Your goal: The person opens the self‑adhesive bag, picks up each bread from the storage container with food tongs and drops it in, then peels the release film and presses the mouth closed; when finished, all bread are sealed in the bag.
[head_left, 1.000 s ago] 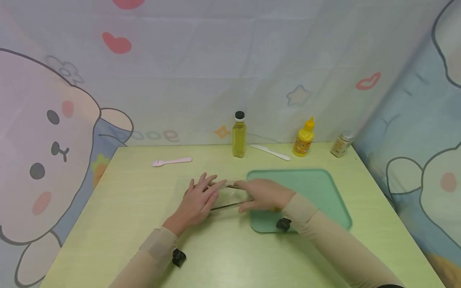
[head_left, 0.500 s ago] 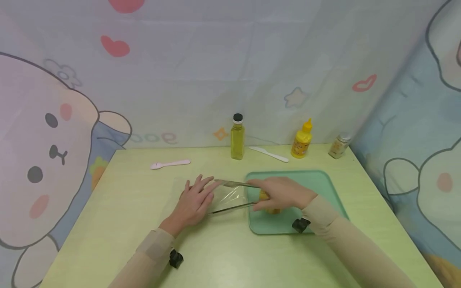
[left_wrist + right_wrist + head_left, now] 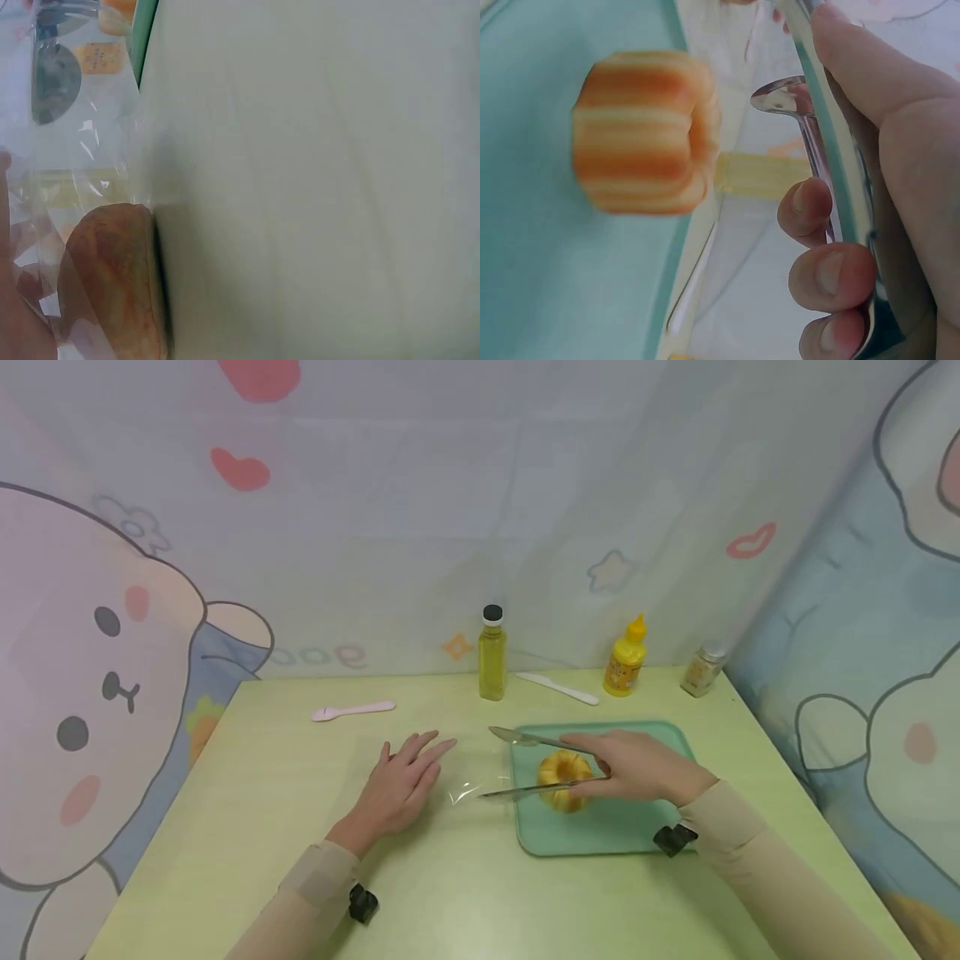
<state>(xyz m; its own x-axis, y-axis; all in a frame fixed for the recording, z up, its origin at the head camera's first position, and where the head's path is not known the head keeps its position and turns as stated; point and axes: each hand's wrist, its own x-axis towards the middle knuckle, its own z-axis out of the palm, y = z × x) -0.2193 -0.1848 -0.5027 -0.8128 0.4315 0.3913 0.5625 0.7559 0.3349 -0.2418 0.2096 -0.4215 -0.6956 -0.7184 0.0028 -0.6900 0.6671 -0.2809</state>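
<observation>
My left hand (image 3: 401, 785) lies palm down with fingers spread over a clear plastic bag (image 3: 465, 789). Inside that bag, a browned piece of bread (image 3: 112, 277) shows low in the left wrist view; the hand mostly hides it in the head view. My right hand (image 3: 633, 766) grips metal tongs (image 3: 517, 792), whose two arms stand apart with nothing between the tips. Their rounded tip (image 3: 780, 99) shines in the right wrist view. Below the tongs, a ring-shaped, fluted yellow-brown cake (image 3: 567, 803) sits on a green tray (image 3: 592, 843).
Along the back stand an oil bottle (image 3: 492, 664), a yellow squeeze bottle (image 3: 626, 660) and a small seasoning jar (image 3: 703, 672). A white plastic knife (image 3: 558, 688) lies between the bottles. Back left lies a pink spork (image 3: 352, 711). A printed cloth (image 3: 420, 485) hangs behind the table.
My right hand has drawn the tongs rightward, away from the bag, and over the tray; the ring-shaped cake has come into sight. My left hand has stayed on the bag.
</observation>
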